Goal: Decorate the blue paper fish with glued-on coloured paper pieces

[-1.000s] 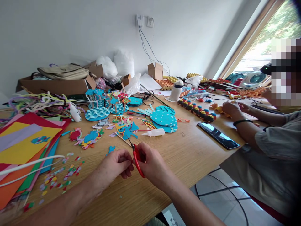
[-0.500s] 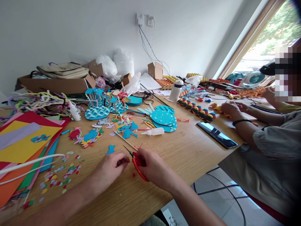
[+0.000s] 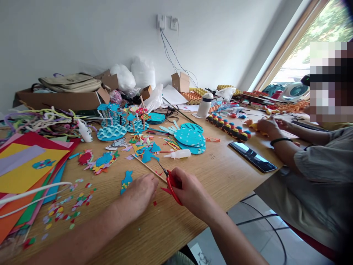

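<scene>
My right hand (image 3: 189, 191) is closed on a pair of scissors (image 3: 174, 189) with red handles, their dark blades pointing away and to the left. My left hand (image 3: 142, 195) is just left of them, fingers curled together and thumb side hidden; whatever they pinch does not show. A thin wooden stick (image 3: 146, 166) lies slantwise past the fingertips. Beside my left wrist is a blue paper fish (image 3: 127, 181) with a yellow patterned band. Small red paper scraps (image 3: 165, 190) lie between the hands and under the scissors.
Coloured paper sheets (image 3: 24, 165) and paper dots (image 3: 59, 209) lie left. Beyond are cut fish (image 3: 103, 160), a glue bottle (image 3: 179, 154) and blue discs (image 3: 190, 137). A phone (image 3: 252, 156) lies right, near a co-worker's hands (image 3: 268, 127).
My left hand has moved right and forward, uncovering more of the blue fish. My right hand has shifted slightly right and up with the scissors. The view has turned a little.
</scene>
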Motion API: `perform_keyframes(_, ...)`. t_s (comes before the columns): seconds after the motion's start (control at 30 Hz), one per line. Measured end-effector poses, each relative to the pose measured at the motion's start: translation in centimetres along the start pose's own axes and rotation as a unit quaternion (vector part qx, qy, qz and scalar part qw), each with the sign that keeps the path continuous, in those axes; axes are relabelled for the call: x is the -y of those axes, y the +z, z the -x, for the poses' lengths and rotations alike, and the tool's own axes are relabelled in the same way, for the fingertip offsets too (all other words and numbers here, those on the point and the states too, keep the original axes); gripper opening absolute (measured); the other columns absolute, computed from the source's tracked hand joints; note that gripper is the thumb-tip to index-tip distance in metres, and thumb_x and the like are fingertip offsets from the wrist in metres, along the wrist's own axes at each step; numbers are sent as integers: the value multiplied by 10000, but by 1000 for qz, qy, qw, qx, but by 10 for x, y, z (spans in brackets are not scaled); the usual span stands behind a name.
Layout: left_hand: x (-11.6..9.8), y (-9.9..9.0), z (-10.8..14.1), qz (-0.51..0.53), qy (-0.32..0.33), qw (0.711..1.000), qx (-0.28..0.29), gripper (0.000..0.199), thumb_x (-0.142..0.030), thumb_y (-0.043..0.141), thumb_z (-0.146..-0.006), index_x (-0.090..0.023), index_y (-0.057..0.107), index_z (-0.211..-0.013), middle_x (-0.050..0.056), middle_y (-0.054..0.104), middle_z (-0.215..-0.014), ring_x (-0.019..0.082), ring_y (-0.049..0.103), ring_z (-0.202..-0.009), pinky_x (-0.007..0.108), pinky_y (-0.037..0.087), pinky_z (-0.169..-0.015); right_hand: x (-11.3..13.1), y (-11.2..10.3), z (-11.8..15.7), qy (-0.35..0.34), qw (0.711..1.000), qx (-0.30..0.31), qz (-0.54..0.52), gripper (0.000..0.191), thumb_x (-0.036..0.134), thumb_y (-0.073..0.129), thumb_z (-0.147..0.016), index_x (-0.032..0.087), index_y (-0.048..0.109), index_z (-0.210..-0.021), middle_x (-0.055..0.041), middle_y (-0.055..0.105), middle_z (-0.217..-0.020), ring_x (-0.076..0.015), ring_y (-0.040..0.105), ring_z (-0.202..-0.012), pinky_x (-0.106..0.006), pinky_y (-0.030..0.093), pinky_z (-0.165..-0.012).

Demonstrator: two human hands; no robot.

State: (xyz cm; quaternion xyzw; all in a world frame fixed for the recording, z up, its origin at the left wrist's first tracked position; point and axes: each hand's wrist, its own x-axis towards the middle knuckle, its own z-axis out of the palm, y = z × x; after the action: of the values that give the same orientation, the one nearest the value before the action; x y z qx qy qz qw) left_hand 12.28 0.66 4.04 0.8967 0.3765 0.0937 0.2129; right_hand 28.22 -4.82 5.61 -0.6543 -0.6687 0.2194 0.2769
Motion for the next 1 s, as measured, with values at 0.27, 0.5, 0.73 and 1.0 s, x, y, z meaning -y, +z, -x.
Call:
perform_keyframes(0.27, -5, 5, 1, -49, -28, 998, 13, 226, -119, 350, -787, -187, 542, -687, 62, 564, -750, 220, 524, -736, 309, 345, -638, -2, -1, 0, 1, 1000, -9, -28, 48, 166, 509, -682, 180, 465, -674, 37, 509, -582, -87, 374, -513, -203, 246, -473)
perform_keyframes(0.5, 2, -4, -3, 143, -55, 988, -7, 132, -163, 469, -707, -185, 573, -629, 8, 560, -636, 161, 498, -627, 260, 344, -588, -11, 10, -2, 21, 993, -34, -111, 72, 207, 550, -675, 181, 485, -692, 38, 512, -597, -92, 412, -539, -198, 289, -479)
perform_keyframes(0.73, -5, -18, 9, 508, -171, 844, -11, 172, -315, 595, -646, -150, 550, -668, -28, 501, -596, 94, 436, -527, 189, 322, -444, 3, 24, -6, 43, 970, -45, -237, 136, 208, 609, -623, 181, 495, -692, 39, 523, -583, -95, 461, -535, -197, 351, -481)
perform_keyframes(1.0, -10, -19, 14, 522, -162, 837, -9, 209, -342, 617, -638, -143, 562, -670, -28, 486, -587, 86, 410, -520, 194, 307, -452, 10, 30, -10, 17, 969, -41, -244, 120, 142, 554, -634, 181, 454, -688, 34, 537, -614, -88, 466, -551, -189, 346, -482)
